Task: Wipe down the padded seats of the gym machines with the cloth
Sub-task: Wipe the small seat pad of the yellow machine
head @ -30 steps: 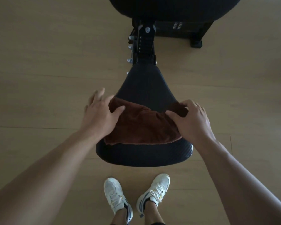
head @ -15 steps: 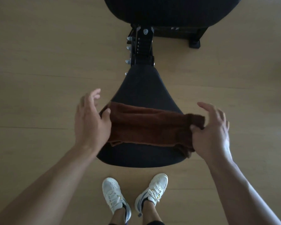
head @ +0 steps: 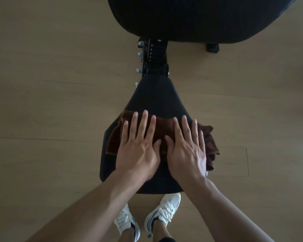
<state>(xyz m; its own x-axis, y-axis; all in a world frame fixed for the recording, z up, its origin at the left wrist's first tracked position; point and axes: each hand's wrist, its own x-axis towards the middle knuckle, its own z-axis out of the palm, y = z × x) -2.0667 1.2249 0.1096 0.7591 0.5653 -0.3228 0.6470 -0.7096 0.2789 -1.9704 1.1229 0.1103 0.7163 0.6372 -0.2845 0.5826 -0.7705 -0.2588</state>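
Note:
A black padded seat (head: 156,96), narrow at the far end and wide toward me, stands below me. A brown cloth (head: 163,130) lies spread across its wide part, with its right end hanging over the seat's right edge. My left hand (head: 138,149) lies flat on the cloth's left half, fingers spread and pointing away from me. Beside it, my right hand (head: 186,151) presses flat on the right half, thumbs nearly touching. The middle of the cloth is hidden under both palms.
A larger black back pad (head: 196,18) fills the top of the view. A black adjustment post with metal pins (head: 152,58) joins it to the seat. A black machine foot (head: 212,48) rests on the light wooden floor (head: 51,102). My white sneakers (head: 147,219) stand just below the seat.
Both hands were holding the cloth's ends and stretching it sideways across the seat. Now they have come together at the middle and lie flat on top of it.

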